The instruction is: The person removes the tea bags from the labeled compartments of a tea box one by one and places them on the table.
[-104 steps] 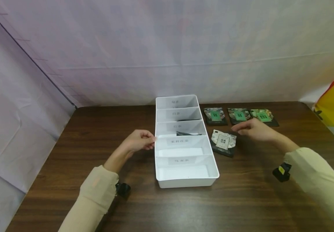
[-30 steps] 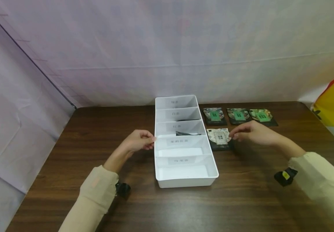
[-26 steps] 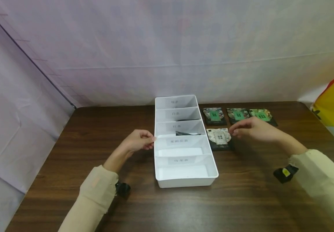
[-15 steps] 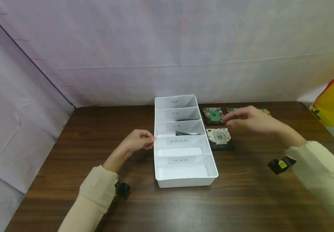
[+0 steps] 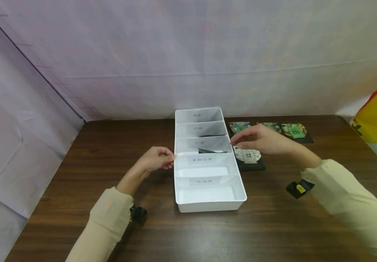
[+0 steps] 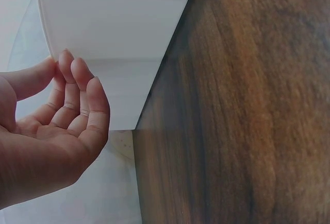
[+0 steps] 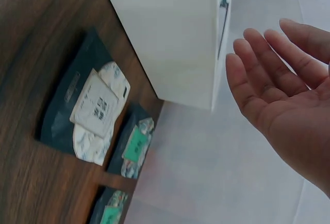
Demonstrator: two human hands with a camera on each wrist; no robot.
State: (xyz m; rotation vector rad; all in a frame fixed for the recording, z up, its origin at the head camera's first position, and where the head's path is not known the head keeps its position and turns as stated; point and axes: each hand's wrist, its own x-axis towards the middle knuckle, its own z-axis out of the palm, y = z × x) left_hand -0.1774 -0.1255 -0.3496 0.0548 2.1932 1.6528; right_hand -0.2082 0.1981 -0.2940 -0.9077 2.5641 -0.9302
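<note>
A long white divided box [image 5: 210,206] with labelled compartments stands mid-table. At its left rim, my left hand [image 5: 157,159] pinches the edge between thumb and fingertips; the left wrist view shows the thumb [image 6: 38,78] on the rim. My right hand [image 5: 262,140] hovers by the box's right rim, fingers loosely extended and nothing between them in the right wrist view. Below it on the table lies a dark pouch with a white label [image 7: 95,105], partly covered by the hand in the head view. A dark packet [image 5: 209,151] shows in the third compartment from the back.
Along the back right lie three dark pouches with green labels: one beside the box [image 5: 239,125], a middle one [image 5: 272,126] partly hidden by my right hand, and one farther right [image 5: 294,131]. Another dark edge [image 5: 212,135] shows in the second compartment. White cloth [image 5: 188,54] hangs behind the table.
The white-labelled pouch has shifted left and straightened against the box. My right hand has left it and moved left to the box's right rim. My left hand has stayed put.
</note>
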